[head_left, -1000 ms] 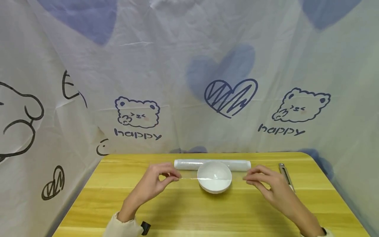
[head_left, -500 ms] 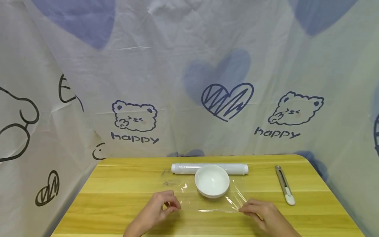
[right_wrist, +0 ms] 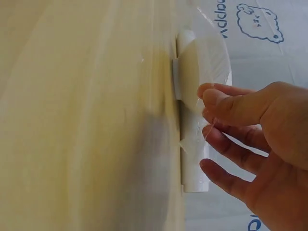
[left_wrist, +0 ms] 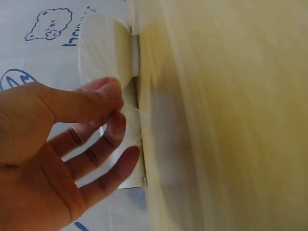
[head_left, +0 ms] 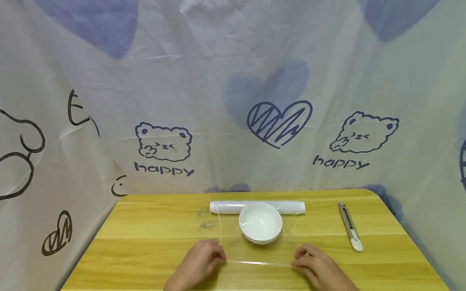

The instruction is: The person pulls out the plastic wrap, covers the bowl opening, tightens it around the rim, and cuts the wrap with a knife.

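Note:
Clear plastic wrap (head_left: 257, 263) stretches from the white roll (head_left: 291, 207) at the back, over the white bowl (head_left: 260, 222), to a near edge in front of it. My left hand (head_left: 201, 262) pinches the left corner of that edge between thumb and fingers. At the right corner, my right hand (head_left: 316, 264) pinches the film in the same way. Both wrist views show the film at the fingertips, the bowl (left_wrist: 103, 48) and the roll (right_wrist: 195, 168) beyond. Whether the film touches the bowl's rim is hard to tell.
A utility knife (head_left: 350, 227) lies on the wooden table (head_left: 153, 226) to the right of the bowl. Behind the table's far edge hangs a printed white cloth (head_left: 218, 161), and it also covers the left and right sides.
Both hands have come from beside the bowl to in front of it, drawing the film's edge toward me. In the last half second they lowered slightly and moved a little closer together.

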A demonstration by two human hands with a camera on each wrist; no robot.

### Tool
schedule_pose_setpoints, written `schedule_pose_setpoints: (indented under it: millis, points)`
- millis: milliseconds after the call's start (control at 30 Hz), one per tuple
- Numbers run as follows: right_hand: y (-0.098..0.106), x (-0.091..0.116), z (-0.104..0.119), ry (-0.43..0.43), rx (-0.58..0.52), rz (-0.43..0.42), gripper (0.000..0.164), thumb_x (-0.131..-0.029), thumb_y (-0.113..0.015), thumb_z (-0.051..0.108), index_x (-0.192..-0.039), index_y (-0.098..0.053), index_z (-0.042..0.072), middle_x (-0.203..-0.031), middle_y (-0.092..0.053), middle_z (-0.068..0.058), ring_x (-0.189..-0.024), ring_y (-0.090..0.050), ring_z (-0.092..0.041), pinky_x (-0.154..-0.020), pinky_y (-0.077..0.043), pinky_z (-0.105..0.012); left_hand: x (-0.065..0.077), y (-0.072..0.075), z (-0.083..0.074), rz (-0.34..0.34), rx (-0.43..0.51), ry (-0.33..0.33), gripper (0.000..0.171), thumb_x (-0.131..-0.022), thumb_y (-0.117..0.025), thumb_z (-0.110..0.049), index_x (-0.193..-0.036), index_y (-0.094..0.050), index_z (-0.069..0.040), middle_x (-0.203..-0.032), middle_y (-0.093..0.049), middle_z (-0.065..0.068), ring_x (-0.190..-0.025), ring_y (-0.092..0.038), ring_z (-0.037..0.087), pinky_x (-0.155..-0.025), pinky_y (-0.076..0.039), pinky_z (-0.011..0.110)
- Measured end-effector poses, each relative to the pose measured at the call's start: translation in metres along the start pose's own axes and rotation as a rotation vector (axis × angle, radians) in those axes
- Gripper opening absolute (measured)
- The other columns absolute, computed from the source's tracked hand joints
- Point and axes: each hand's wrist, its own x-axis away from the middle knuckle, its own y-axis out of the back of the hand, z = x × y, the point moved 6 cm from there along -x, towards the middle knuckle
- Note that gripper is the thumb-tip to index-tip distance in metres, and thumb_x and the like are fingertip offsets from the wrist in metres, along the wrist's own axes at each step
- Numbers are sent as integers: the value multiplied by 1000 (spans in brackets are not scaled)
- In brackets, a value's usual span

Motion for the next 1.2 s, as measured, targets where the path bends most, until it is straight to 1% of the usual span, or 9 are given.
schedule_pose_setpoints:
  millis: [167,333,500,600,800,867,967,1100,1200]
  points:
    - [-5,-5,-7,-144,68,36,16,-87,-80,7,-92,-81,22,-94,-56,17,-84,-55,-1,-68,-55,-24,-9,-7,5,-29,-63,49,22,-76,-86,0,-75,-76,-20,-76,-64,-14,-73,-60,3,-64,-54,22]
    - [-13,-16,-18,-251,113,95,17,-92,-76,6,-90,-79,22,-86,-58,17,-75,-56,2,-64,-54,-23,-21,-10,11,-20,-106,44,17,-80,-85,-2,-76,-80,-18,-79,-71,-9,-76,-67,8,-66,-58,26]
    - [-17,-26,-28,-297,178,80,23,-87,-79,3,-80,-69,23,-77,-56,16,-67,-52,1,-57,-48,-22,-33,-12,17,18,-101,28,13,-84,-82,-2,-82,-84,-15,-83,-75,-5,-79,-70,12,-70,-60,29]
    - [-17,-31,-32,-322,189,75,23,-85,-81,2,-79,-71,22,-77,-57,15,-67,-53,-1,-57,-48,-22,-40,-12,19,55,-69,42,12,-84,-81,1,-86,-84,-11,-84,-76,-1,-80,-71,14,-72,-60,28]
    - [-15,-45,-41,-393,89,99,12,-88,-79,3,-85,-79,15,-85,-67,9,-78,-65,-13,-69,-58,-34,-52,-11,19,137,17,141,11,-85,-79,5,-94,-81,-2,-94,-77,7,-88,-72,23,-75,-61,32]
    - [-15,-50,-45,-433,41,97,10,-88,-79,3,-89,-80,13,-88,-70,5,-83,-67,-18,-75,-59,-41,-56,-11,20,144,38,172,12,-87,-76,6,-97,-80,1,-99,-77,10,-94,-73,27,-79,-61,37]
    - [-16,-56,-53,-489,-31,78,8,-89,-77,2,-92,-78,10,-90,-72,2,-84,-68,-20,-77,-59,-42,-61,-13,23,146,88,225,14,-91,-73,4,-104,-78,4,-104,-76,14,-101,-71,32,-85,-60,44]
    - [-18,-62,-59,-552,-152,21,9,-90,-76,0,-96,-73,6,-92,-73,-2,-87,-69,-20,-78,-59,-41,-63,-17,28,102,215,276,17,-96,-68,2,-111,-74,5,-108,-74,16,-105,-70,35,-89,-58,48]
    - [-22,-64,-61,-598,-267,-17,12,-92,-72,-1,-102,-71,5,-101,-74,-7,-96,-71,-26,-85,-60,-42,-63,-20,33,17,308,302,17,-98,-63,3,-110,-74,5,-108,-75,16,-104,-70,36,-89,-58,48]
